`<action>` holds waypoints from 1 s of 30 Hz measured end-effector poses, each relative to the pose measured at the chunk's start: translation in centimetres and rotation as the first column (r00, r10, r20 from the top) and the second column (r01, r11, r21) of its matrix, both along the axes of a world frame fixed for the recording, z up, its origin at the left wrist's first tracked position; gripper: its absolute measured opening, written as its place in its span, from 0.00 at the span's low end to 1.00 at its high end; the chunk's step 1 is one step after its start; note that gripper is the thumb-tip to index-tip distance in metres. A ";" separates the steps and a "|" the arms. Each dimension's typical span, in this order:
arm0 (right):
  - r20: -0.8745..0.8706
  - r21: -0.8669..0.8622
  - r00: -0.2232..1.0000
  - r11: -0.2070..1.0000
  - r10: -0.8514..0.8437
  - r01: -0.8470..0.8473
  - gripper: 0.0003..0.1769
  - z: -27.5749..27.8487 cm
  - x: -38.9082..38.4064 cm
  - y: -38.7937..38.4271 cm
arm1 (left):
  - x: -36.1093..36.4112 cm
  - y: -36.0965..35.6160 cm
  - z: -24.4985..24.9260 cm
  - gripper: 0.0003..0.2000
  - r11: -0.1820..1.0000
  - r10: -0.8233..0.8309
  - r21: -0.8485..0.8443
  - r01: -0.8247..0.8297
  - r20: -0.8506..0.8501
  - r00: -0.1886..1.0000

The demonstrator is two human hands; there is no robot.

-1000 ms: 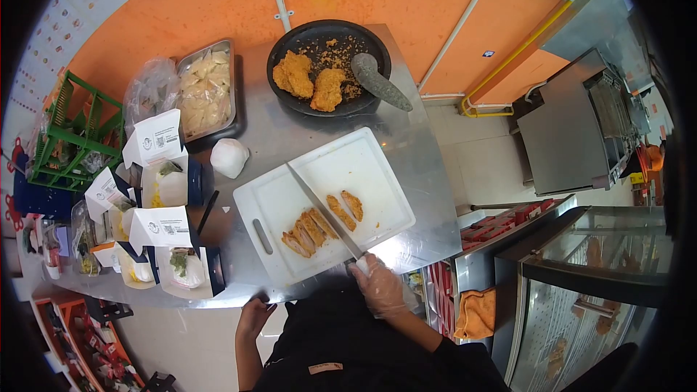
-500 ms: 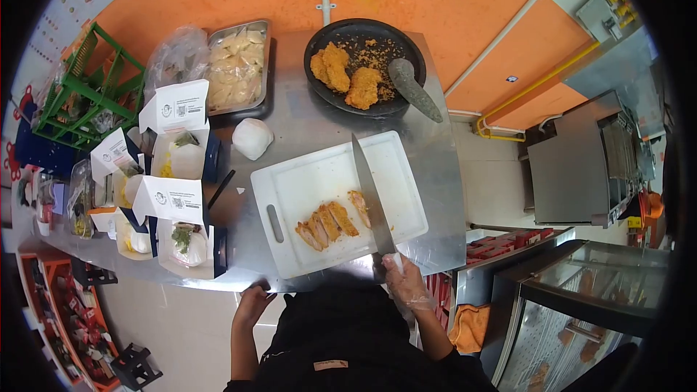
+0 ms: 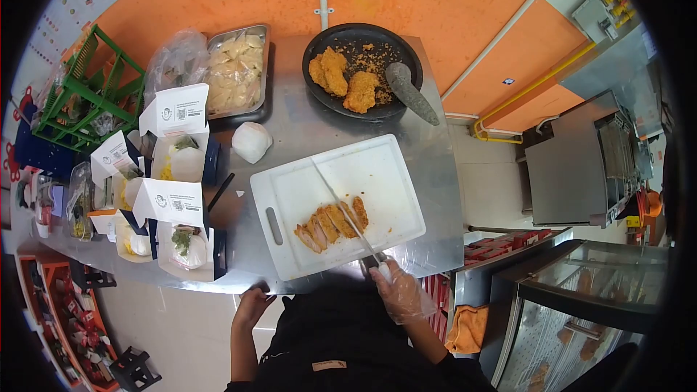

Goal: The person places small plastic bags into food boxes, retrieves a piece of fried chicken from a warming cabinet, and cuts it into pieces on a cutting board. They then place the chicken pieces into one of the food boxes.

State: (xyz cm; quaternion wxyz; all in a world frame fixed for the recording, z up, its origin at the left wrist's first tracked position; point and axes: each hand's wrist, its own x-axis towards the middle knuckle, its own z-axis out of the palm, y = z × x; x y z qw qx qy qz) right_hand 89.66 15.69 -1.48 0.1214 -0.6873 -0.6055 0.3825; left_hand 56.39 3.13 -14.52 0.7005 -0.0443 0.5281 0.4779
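Observation:
My right hand (image 3: 401,296), in a clear plastic glove, is closed round the white handle of a long knife (image 3: 335,194). The blade appears nearly edge-on and slants up-left across the white cutting board (image 3: 388,174). It lies among strips of sliced breaded chicken (image 3: 327,226), with one strip on its right side and several on its left. Crumbs are scattered about the board. My bare left hand (image 3: 252,308) rests at the table's front edge, fingers curled and partly hidden, with nothing visible in them.
A dark mortar (image 3: 319,105) at the back holds two breaded pieces, crumbs and a stone pestle (image 3: 412,94). On the left stand open meal boxes (image 3: 174,199), a white wrapped ball (image 3: 252,142), a metal tray (image 3: 267,65) of pale pieces and a green basket (image 3: 87,76).
The knife has swung left and turned from flat-faced to nearly edge-on. The separate chicken strip now sits close to the others, the blade between them. My left hand stays put.

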 end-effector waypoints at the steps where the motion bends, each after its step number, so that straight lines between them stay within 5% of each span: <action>1: 0.034 0.030 0.999 0.999 0.032 -0.033 0.21 0.2 -0.1 0.0 | 0.0 0.1 0.2 0.07 1.000 -0.004 0.000 0.004 -0.001 1.000; 11: 0.044 0.125 0.990 0.982 0.134 -0.139 0.17 -0.6 0.1 0.1 | 0.2 0.2 0.0 0.10 1.000 -0.018 -0.018 0.018 -0.016 1.000; 17: 0.046 0.100 0.998 0.994 -0.043 0.038 0.18 -1.3 -0.3 -0.5 | 0.2 0.2 0.1 0.10 0.999 -0.018 -0.029 0.017 -0.019 1.000; 22: 0.049 0.247 0.996 0.965 0.078 -0.088 0.20 -2.9 -0.6 -1.2 | 0.2 0.3 0.4 0.13 1.000 -0.026 -0.002 0.026 -0.004 1.000; 30: -0.018 0.165 0.995 0.982 0.096 -0.092 0.24 -3.0 -0.6 -1.6 | 0.7 1.7 2.1 0.17 0.988 -0.079 -0.138 0.072 -0.051 0.996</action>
